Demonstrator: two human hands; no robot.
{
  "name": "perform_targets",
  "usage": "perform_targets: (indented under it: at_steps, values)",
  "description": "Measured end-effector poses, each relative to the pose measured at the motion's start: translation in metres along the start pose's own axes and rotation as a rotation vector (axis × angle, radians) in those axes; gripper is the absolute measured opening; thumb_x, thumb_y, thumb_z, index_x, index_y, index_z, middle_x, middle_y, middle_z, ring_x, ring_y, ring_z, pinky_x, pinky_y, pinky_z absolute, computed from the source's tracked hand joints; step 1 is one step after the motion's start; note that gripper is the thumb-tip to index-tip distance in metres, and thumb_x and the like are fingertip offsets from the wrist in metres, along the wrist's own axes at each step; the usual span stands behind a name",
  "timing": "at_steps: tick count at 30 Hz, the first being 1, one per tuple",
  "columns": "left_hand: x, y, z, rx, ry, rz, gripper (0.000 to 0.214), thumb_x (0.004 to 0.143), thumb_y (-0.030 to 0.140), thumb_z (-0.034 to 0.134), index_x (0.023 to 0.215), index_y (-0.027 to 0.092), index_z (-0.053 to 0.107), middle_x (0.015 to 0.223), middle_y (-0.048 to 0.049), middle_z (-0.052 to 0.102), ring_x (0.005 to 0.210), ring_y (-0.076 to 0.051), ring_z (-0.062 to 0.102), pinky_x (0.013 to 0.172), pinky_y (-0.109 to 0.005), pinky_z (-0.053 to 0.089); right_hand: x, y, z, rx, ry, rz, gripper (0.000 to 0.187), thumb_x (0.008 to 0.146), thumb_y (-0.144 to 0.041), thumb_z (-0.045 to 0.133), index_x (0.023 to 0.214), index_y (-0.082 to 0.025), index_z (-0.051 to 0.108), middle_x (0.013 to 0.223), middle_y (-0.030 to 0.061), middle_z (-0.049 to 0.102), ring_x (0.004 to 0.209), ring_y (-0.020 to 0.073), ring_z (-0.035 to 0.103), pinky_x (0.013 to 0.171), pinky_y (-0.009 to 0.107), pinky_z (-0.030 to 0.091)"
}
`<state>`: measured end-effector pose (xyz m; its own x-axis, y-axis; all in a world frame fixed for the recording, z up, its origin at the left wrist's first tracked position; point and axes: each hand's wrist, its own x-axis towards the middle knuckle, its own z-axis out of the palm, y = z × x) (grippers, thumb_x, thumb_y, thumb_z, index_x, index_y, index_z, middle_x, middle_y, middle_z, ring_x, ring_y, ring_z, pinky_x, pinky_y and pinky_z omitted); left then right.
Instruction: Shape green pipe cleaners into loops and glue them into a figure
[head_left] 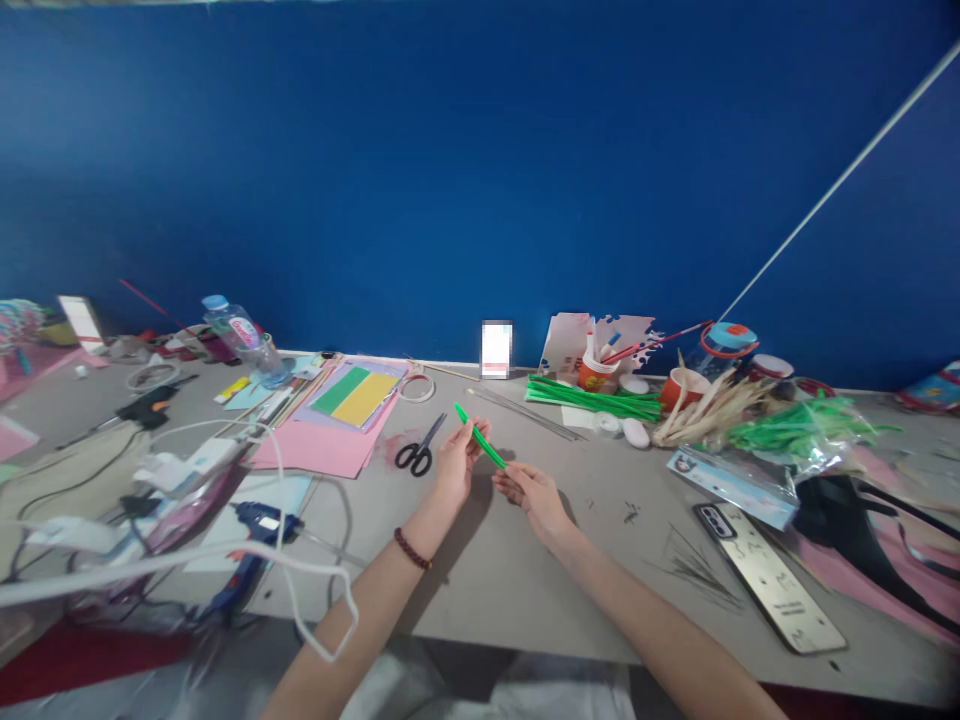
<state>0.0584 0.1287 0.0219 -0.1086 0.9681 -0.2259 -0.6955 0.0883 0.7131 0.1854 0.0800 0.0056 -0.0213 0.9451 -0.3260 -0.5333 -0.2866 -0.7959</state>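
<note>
Both of my hands hold one thin green stick point(478, 437) above the grey table point(525, 560). My left hand point(456, 462) pinches its middle, fingers closed round it, with a bead bracelet on the wrist. My right hand point(534, 493) grips the lower right end with closed fingers. The stick slants up to the left, its free tip pointing toward the scissors point(418, 450), which lie just left of my left hand.
Pink and coloured paper sheets point(341, 420) lie left of centre. A blue glue gun point(255, 540), cables and a water bottle point(244, 335) crowd the left. More green sticks point(592, 398), cups point(598, 372), a metal ruler point(772, 575) and green strips in a bag point(795, 432) fill the right.
</note>
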Motion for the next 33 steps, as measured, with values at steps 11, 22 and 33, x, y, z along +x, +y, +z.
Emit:
perform_targets:
  at_steps: [11,22,33]
  values:
    - [-0.008,0.010,0.008,-0.073,0.027,-0.052,0.007,0.078,0.014,0.062,0.082,0.009,0.066,0.075,-0.0078,0.071,0.070,-0.013,0.068,0.072,-0.023,0.054,0.002,0.005,-0.006,-0.231,-0.218,0.124,0.032,0.065,-0.036,0.075,0.085,-0.012,0.068,0.074,0.0080,0.071,0.061,0.0140,0.067,0.062,0.025,0.052]
    - [-0.010,0.006,0.007,0.012,0.007,-0.019,0.017,0.074,0.022,0.068,0.086,0.010,0.067,0.086,-0.0109,0.073,0.081,-0.017,0.069,0.084,-0.029,0.050,-0.003,-0.024,-0.004,-0.099,-0.341,0.263,0.023,0.078,-0.029,0.066,0.088,-0.009,0.067,0.078,0.0100,0.071,0.064,0.0138,0.067,0.065,0.024,0.053]
    - [-0.018,0.008,0.015,0.000,0.016,-0.038,0.008,0.076,0.018,0.064,0.082,0.013,0.067,0.083,-0.0088,0.072,0.079,-0.016,0.068,0.086,-0.030,0.050,-0.002,-0.013,-0.006,-0.003,-0.445,0.366,0.024,0.075,-0.028,0.070,0.089,-0.008,0.067,0.075,0.0060,0.067,0.064,0.0111,0.064,0.064,0.023,0.053]
